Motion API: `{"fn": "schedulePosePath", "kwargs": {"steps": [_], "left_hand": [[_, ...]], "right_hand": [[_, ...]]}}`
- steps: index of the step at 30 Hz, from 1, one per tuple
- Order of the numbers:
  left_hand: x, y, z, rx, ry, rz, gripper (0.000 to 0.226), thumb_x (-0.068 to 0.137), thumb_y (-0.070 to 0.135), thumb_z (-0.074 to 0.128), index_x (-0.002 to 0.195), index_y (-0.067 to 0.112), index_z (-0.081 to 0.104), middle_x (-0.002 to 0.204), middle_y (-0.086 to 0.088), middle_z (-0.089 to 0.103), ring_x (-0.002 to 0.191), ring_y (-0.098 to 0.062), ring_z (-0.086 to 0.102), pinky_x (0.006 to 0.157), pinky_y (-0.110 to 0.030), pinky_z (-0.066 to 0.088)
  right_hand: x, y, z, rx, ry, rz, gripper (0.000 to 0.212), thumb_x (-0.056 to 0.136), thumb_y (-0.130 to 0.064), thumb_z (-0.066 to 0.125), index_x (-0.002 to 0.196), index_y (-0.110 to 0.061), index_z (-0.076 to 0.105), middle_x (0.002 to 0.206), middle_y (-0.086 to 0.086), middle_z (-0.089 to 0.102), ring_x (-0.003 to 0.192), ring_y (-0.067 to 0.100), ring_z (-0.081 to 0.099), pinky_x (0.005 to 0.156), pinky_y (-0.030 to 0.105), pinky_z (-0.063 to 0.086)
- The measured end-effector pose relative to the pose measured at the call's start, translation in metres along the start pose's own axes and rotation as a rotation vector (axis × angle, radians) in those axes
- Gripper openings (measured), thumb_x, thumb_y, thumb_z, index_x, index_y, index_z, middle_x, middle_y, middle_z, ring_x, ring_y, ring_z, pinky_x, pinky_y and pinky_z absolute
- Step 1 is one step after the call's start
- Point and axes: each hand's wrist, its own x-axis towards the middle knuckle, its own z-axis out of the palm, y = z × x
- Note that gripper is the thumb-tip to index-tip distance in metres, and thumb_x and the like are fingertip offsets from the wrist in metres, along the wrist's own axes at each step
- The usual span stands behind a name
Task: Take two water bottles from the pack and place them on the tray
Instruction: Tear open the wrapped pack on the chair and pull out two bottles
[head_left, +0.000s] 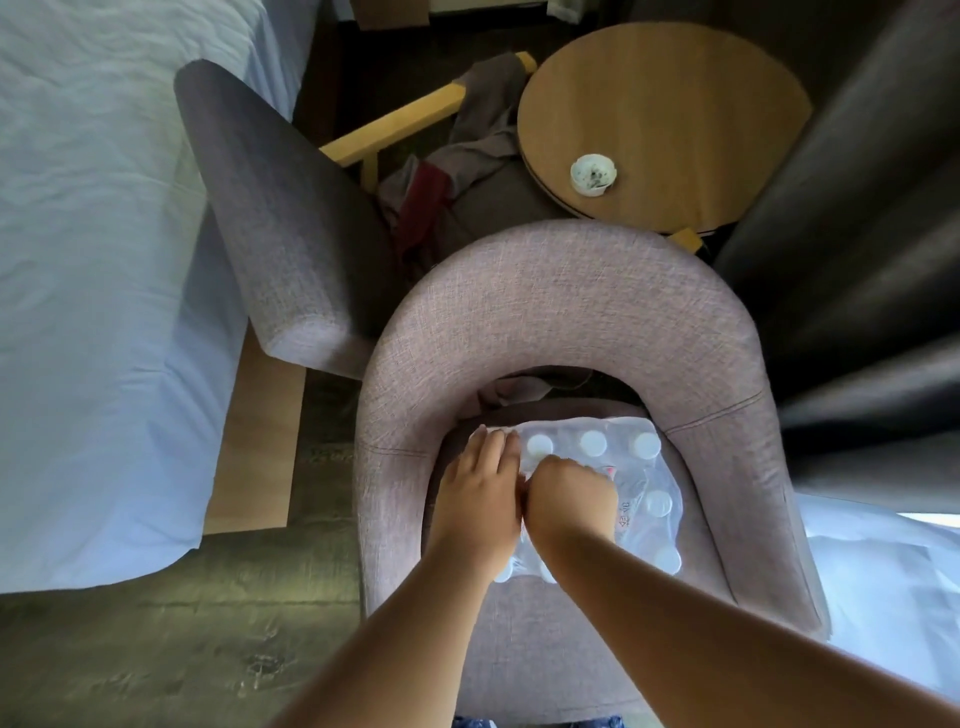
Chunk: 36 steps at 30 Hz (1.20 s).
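From the head view, a curved grey armchair (566, 312) wraps around the shrink-wrapped pack of water bottles (618, 488), which sits on its seat; the chair's backrest stands just beyond the pack, on its far side. A second grey armchair (280, 244) stands to the left, with crumpled clothes (467, 150) on its seat. Farther off on the right is a round wooden table (675, 119) bearing a small white dish (594, 175). A bed with white sheets (98, 260) fills the left side, and dark curtains (857, 234) hang on the right.

The near and left parts of the pack are covered by the forearms, and only some white caps show through the plastic. No tray can be made out.

The left hand (480, 499) lies on the pack's far left corner, fingers bent over the wrap. The right hand (569, 499), touching it, is clenched on the plastic film at the top.
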Motion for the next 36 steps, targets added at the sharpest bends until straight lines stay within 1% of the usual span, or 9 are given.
{"fn": "schedulePosePath", "kwargs": {"steps": [3, 5, 8, 11, 16, 23, 26, 30, 36], "left_hand": [[0.002, 0.003, 0.000, -0.009, 0.018, -0.019, 0.047, 0.096, 0.025, 0.049, 0.139, 0.009, 0.059, 0.138, -0.005, 0.063, 0.137, -0.028, 0.054, 0.102, -0.039, 0.054], [0.004, 0.004, 0.000, -0.004, 0.025, -0.021, 0.044, 0.097, 0.025, 0.051, 0.138, 0.011, 0.059, 0.139, -0.005, 0.062, 0.138, -0.027, 0.053, 0.104, -0.038, 0.054], [0.008, -0.001, 0.006, -0.015, 0.031, -0.022, 0.044, 0.104, 0.033, 0.036, 0.137, 0.013, 0.058, 0.138, -0.003, 0.061, 0.136, -0.026, 0.052, 0.106, -0.040, 0.052], [0.016, -0.003, 0.014, -0.075, 0.036, -0.030, 0.054, 0.105, 0.040, 0.025, 0.138, 0.014, 0.059, 0.136, -0.002, 0.060, 0.133, -0.026, 0.052, 0.108, -0.041, 0.049], [0.022, 0.007, 0.019, -0.157, 0.166, -0.153, 0.048, 0.103, 0.035, 0.032, 0.124, 0.014, 0.070, 0.115, -0.001, 0.068, 0.112, -0.025, 0.060, 0.091, -0.043, 0.056], [0.021, 0.008, 0.024, -0.197, 0.195, -0.195, 0.051, 0.102, 0.033, 0.028, 0.123, 0.014, 0.070, 0.115, -0.002, 0.067, 0.110, -0.025, 0.060, 0.090, -0.043, 0.056], [0.020, 0.006, 0.025, -0.145, 0.153, -0.200, 0.052, 0.102, 0.035, 0.026, 0.127, 0.016, 0.068, 0.117, -0.002, 0.066, 0.112, -0.025, 0.059, 0.091, -0.043, 0.056], [0.021, 0.006, 0.027, -0.112, 0.135, -0.216, 0.048, 0.102, 0.034, 0.028, 0.125, 0.018, 0.067, 0.119, -0.002, 0.064, 0.114, -0.025, 0.057, 0.095, -0.043, 0.055], [0.020, 0.008, 0.030, -0.096, 0.171, -0.199, 0.048, 0.102, 0.034, 0.031, 0.123, 0.016, 0.069, 0.118, -0.005, 0.064, 0.111, -0.027, 0.058, 0.094, -0.043, 0.054]], "right_hand": [[-0.006, 0.014, 0.019, -0.039, 0.170, -0.118, 0.038, 0.099, -0.040, 0.053, 0.108, -0.008, 0.070, 0.104, 0.011, 0.076, 0.097, 0.031, 0.071, 0.082, 0.042, 0.054], [-0.011, 0.021, 0.028, -0.053, 0.239, -0.187, 0.043, 0.095, -0.042, 0.052, 0.107, -0.006, 0.072, 0.101, 0.013, 0.075, 0.095, 0.034, 0.070, 0.082, 0.047, 0.057], [-0.009, 0.034, 0.036, -0.104, 0.321, -0.389, 0.050, 0.093, -0.040, 0.042, 0.111, -0.006, 0.073, 0.101, 0.012, 0.075, 0.096, 0.034, 0.070, 0.090, 0.048, 0.056], [0.005, 0.045, 0.042, -0.167, 0.368, -0.618, 0.043, 0.089, -0.035, 0.046, 0.108, -0.008, 0.073, 0.087, 0.006, 0.073, 0.078, 0.029, 0.067, 0.072, 0.041, 0.056], [0.024, 0.050, 0.048, -0.146, 0.434, -0.792, 0.036, 0.089, -0.029, 0.057, 0.109, -0.004, 0.074, 0.084, 0.008, 0.071, 0.066, 0.030, 0.064, 0.056, 0.040, 0.055], [0.024, 0.055, 0.051, -0.109, 0.569, -0.777, 0.028, 0.088, -0.031, 0.063, 0.090, -0.004, 0.070, 0.071, 0.009, 0.065, 0.055, 0.029, 0.059, 0.065, 0.042, 0.051], [0.014, 0.057, 0.036, 0.008, 0.548, -0.750, 0.024, 0.086, -0.028, 0.061, 0.077, -0.006, 0.064, 0.059, 0.008, 0.061, 0.045, 0.029, 0.056, 0.057, 0.037, 0.049], [-0.006, 0.075, 0.015, 0.127, 0.531, -0.761, 0.029, 0.089, -0.024, 0.056, 0.064, -0.011, 0.058, 0.044, 0.003, 0.053, 0.034, 0.029, 0.042, 0.050, 0.026, 0.030], [-0.033, 0.160, 0.037, -0.153, 0.405, -0.912, 0.041, 0.090, -0.030, 0.065, 0.053, -0.019, 0.052, 0.044, 0.001, 0.049, 0.043, 0.029, 0.048, 0.051, 0.034, 0.040]]}}
